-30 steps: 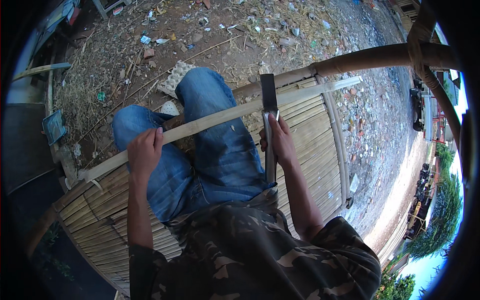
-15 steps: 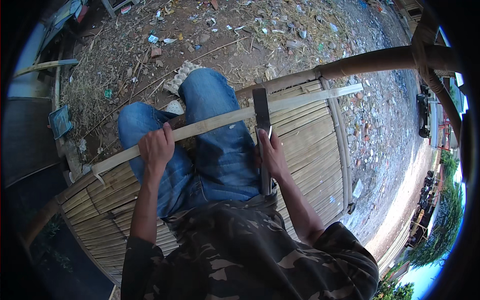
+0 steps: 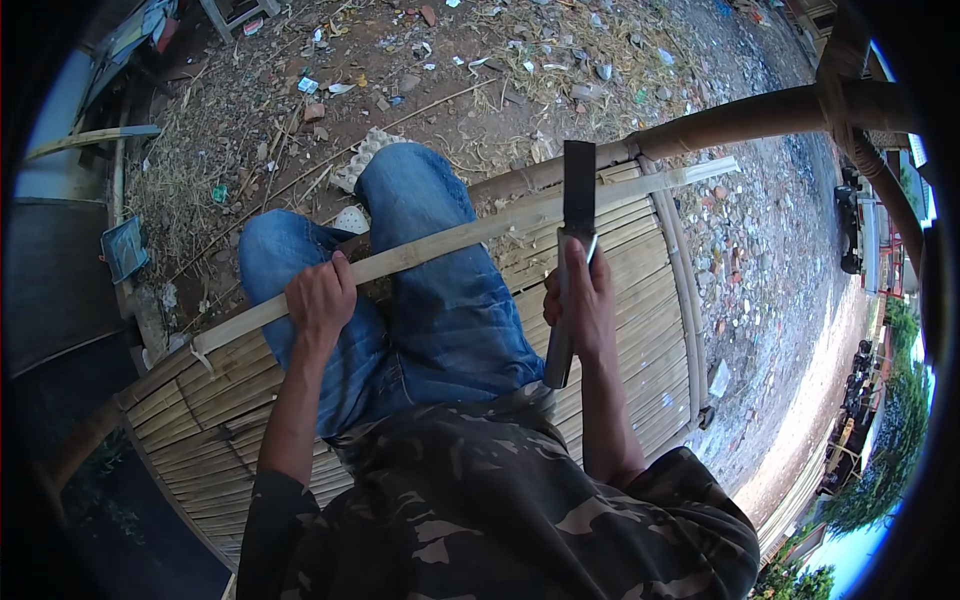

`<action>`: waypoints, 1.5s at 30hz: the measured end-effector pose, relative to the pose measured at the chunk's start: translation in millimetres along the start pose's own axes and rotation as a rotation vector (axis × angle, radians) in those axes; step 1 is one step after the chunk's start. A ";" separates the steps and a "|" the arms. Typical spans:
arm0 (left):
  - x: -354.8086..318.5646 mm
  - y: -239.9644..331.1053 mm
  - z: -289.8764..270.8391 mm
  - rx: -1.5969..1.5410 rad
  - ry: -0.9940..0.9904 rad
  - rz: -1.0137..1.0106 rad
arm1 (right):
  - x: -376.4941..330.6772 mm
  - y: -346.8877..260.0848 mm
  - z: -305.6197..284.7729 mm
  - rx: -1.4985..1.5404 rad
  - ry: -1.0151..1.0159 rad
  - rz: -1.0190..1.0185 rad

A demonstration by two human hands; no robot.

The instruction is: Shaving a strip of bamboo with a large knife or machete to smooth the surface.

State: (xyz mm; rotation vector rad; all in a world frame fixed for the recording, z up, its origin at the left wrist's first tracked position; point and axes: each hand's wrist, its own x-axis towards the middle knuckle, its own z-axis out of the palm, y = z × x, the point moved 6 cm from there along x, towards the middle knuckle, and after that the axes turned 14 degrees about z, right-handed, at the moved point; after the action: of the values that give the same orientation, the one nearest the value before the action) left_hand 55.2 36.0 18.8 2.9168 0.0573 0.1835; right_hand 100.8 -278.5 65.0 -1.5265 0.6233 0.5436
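Note:
A long, pale bamboo strip (image 3: 430, 248) lies slantwise across my jeans-covered thighs, its right end rising past the bench edge. My left hand (image 3: 322, 300) is closed around the strip near its left end, above my left thigh. A thin sliver curls off that end. My right hand (image 3: 584, 300) grips the grey handle of a knife with a broad, dark, square-ended blade (image 3: 579, 190). In view the blade crosses over the strip to the right of my right knee; whether it touches, I cannot tell.
I sit on a bamboo-slat bench (image 3: 620, 290) with a thick bamboo pole (image 3: 740, 120) along its far right side. An egg tray (image 3: 368, 155) lies on the littered ground beyond my knees. At the left stands a blue-green container (image 3: 124, 250).
My right hand has moved to the right with the knife, which slid along the strip and now stands more upright. My left hand and the strip shifted only slightly.

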 end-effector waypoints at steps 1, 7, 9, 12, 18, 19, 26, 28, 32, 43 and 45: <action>-0.6 -0.7 0.5 0.001 0.000 0.000 | -0.9 -14.4 -12.5 0.092 0.106 -0.115; 6.5 -0.5 5.9 0.007 0.007 0.016 | 7.9 53.6 30.8 -0.376 -0.147 0.045; 0.0 2.0 -0.6 0.002 0.026 0.020 | -4.6 10.2 9.1 -0.063 -0.009 0.002; 1.9 3.9 0.2 -0.007 0.020 0.017 | -0.1 0.8 -3.3 -0.084 0.150 -0.124; -7.3 -0.6 0.1 0.009 0.001 0.005 | 6.7 14.4 -3.1 0.001 -0.006 0.022; -2.6 -1.6 0.0 -0.002 -0.002 -0.007 | 1.7 -4.6 -15.1 0.097 0.073 -0.048; 0.0 -4.1 5.5 -0.013 -0.035 -0.004 | 14.5 37.5 13.4 -0.082 -0.017 0.048; -0.8 -0.3 1.7 -0.034 0.005 0.006 | 0.2 -5.8 -20.1 0.079 0.101 -0.084; -1.0 -1.2 4.2 -0.023 0.000 0.009 | 19.4 59.6 27.1 -0.280 -0.022 0.078; -1.9 -3.5 9.1 -0.005 0.004 0.071 | 13.1 49.1 19.2 -0.218 -0.042 0.145; -6.1 -0.5 1.4 -0.018 0.010 0.041 | 1.7 4.9 -7.4 0.051 0.047 -0.026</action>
State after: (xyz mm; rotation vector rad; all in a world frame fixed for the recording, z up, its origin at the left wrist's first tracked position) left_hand 49.3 35.8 16.6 2.9004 -0.0032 0.2038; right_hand 98.5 -286.0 60.6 -1.5014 0.6480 0.4697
